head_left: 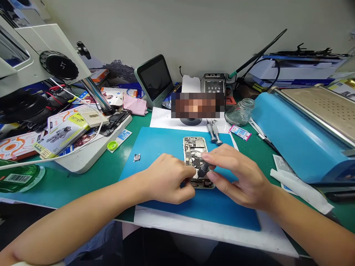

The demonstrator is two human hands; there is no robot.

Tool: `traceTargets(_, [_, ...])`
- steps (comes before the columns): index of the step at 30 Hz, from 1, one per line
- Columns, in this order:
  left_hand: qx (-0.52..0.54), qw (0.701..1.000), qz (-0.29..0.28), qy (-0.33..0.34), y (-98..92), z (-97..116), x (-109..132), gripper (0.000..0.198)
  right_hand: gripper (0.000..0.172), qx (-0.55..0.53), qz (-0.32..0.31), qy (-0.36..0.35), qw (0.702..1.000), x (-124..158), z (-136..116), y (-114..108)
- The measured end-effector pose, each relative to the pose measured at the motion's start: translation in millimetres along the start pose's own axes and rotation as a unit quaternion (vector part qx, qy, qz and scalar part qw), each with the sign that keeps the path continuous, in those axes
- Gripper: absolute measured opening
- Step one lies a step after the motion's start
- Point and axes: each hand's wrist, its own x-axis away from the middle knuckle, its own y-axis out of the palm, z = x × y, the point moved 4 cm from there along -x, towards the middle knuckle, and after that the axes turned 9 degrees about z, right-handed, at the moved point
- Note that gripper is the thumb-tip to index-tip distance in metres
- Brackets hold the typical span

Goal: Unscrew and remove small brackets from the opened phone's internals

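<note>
An opened phone (195, 149) lies on its back on a blue mat (155, 147), its boards and parts exposed. My left hand (166, 181) rests on the mat at the phone's left side, fingers curled and pinched on a small white piece at the phone's lower part. My right hand (238, 175) comes from the right, its fingers closed round a short dark tool (203, 169) whose tip touches the phone's lower half. A small loose part (136, 158) lies on the mat to the left.
A microscope stand (83, 155) with boxes and cables fills the left. A blue machine (299, 136) stands on the right. Behind the mat are two screwdrivers (213, 132), a glass jar (242, 111), a small screen (155, 79) and a soldering station (213, 84). A green cap (112, 145) lies near the mat.
</note>
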Motion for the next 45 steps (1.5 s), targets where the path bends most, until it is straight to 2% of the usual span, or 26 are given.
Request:
traceTargets(4, [-0.003, 1.0, -0.002, -0.003, 0.0, -1.0, -0.3, 0.021, 0.047, 0.014, 0.013, -0.004, 1.0, -1.3, -0.3, -1.1])
traceTargets(10, [-0.008, 1.0, -0.002, -0.005, -0.6, -0.9, 0.7, 0.02, 0.053, -0.028, -0.011, 0.011, 0.999, 0.1, 1.5, 3.3])
traceTargets(16, [-0.007, 1.0, -0.002, -0.004, -0.6, -0.6, 0.2, 0.021, 0.048, -0.024, -0.005, 0.0, 1.0, 2.4, 4.8, 5.2])
traceTargets(23, [-0.005, 1.0, 0.01, -0.008, -1.9, -2.5, -0.6, 0.023, 0.054, -0.021, -0.021, 0.003, 1.0, 4.0, 3.3, 4.8])
traceTargets(28, [0.0, 0.999, 0.032, -0.03, -3.0, -5.1, -0.5, 0.022, 0.057, -0.033, -0.021, 0.022, 0.999, 3.3, 5.6, 5.9])
traceTargets(36, [0.012, 0.99, 0.102, -0.101, -10.5, -11.3, -3.0, 0.021, 0.057, -0.04, -0.017, 0.013, 0.999, 3.7, 3.9, 4.5])
traceTargets(45, [0.033, 0.989, 0.102, -0.104, -8.2, -12.8, -2.1, 0.019, 0.059, -0.073, -0.034, 0.038, 0.996, 2.8, 1.6, 6.6])
